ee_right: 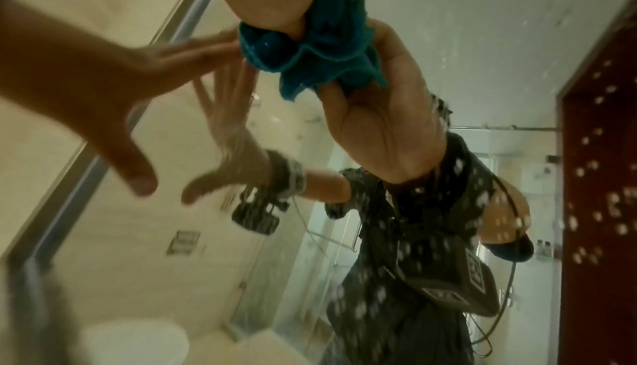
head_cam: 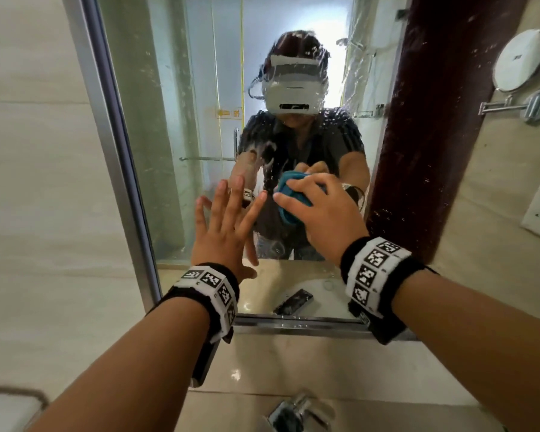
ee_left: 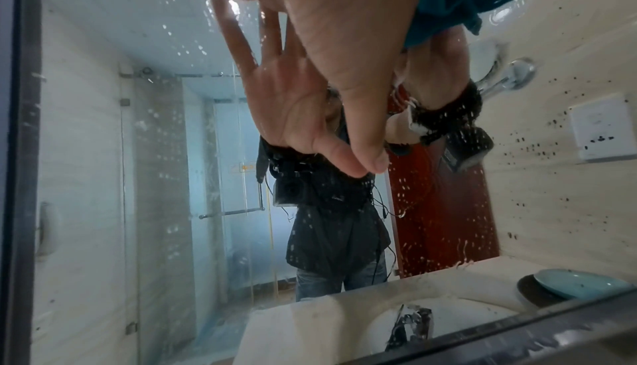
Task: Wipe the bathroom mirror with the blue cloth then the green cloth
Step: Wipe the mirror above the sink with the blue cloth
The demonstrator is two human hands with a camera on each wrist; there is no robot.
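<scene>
While the tap [head_cam: 296, 411] and the basin edge sat nearest the camera, both forearms reached over them toward the mirror [head_cam: 181, 126]. The right hand [head_cam: 321, 210] had its fingers curled round the blue cloth [head_cam: 289, 201], bunched into a wad and pressed to the glass low and right of centre. The left hand [head_cam: 228, 226] was spread flat, fingers straight, holding nothing; its fingertips looked to touch the glass just beside the cloth, though contact could not be confirmed from the head view. In the right wrist view the blue cloth [ee_right: 310, 54] bulged out below the gripping fingers, so the wad lay between palm and glass.

The relation that mattered: the unwiped, spotted glass lay up and to both sides of the cloth, with droplets thick across the reflected door [head_cam: 418, 120] on the right and streaks over the middle. The right hand was the nearer to that work, being already on it. The next stroke probably ran upward or sideways from there.

No green cloth was in view. Beyond the mirror's right edge, a round shaving mirror [head_cam: 521, 60] hung on the wall.
</scene>
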